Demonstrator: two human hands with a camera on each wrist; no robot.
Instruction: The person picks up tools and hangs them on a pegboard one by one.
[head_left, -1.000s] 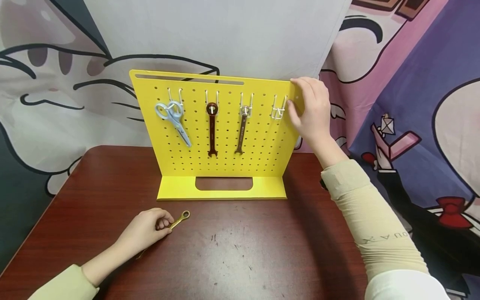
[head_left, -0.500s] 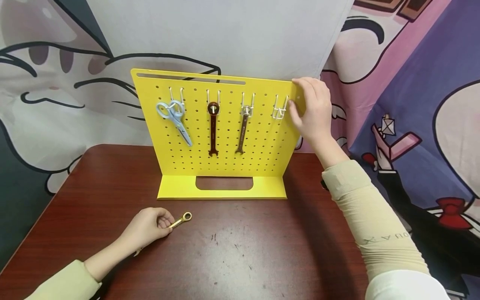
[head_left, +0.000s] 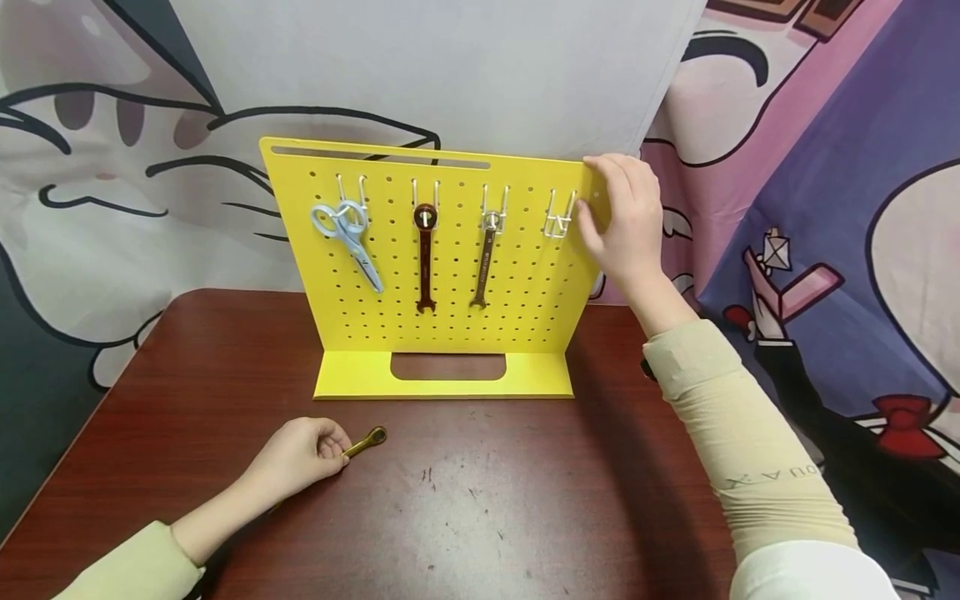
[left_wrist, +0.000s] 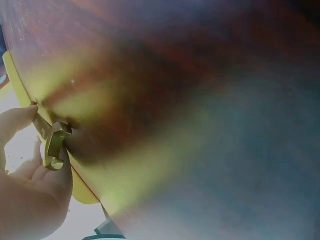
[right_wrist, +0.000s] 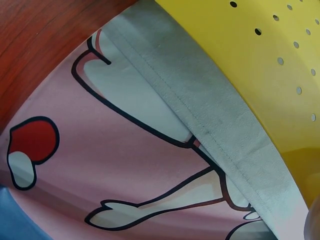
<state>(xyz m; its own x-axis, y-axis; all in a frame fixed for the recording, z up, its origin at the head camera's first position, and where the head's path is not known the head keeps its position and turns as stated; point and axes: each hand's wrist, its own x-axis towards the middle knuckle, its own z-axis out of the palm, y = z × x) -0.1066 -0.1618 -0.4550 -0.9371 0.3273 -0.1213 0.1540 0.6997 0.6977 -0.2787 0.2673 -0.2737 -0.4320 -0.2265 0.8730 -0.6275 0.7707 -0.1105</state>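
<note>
Low over the table, left of centre in the head view, my left hand (head_left: 298, 452) pinches a gold combination wrench (head_left: 366, 442), its ring end pointing away to the right. The left wrist view shows the wrench's open-jaw end (left_wrist: 54, 147) between thumb and fingers. My right hand (head_left: 628, 218) grips the upper right edge of a yellow pegboard (head_left: 525, 325) standing on the table. On its hooks hang light blue scissors (head_left: 352, 237), a dark red wrench (head_left: 425, 267) and a silver wrench (head_left: 484, 262). The rightmost white hook (head_left: 557, 225) is bare.
The dark red-brown wooden table (head_left: 465, 492) carries the board's flat yellow base (head_left: 540, 375). Behind stand a pale panel (head_left: 450, 75) and cartoon-printed cloth (head_left: 810, 208), which the right wrist view shows close beside the pegboard's edge (right_wrist: 240, 65).
The wrench's ring end has shifted slightly right and turned, so its ring now shows more edge-on and darker. My left hand has moved a touch right; my right hand stays on the pegboard.
</note>
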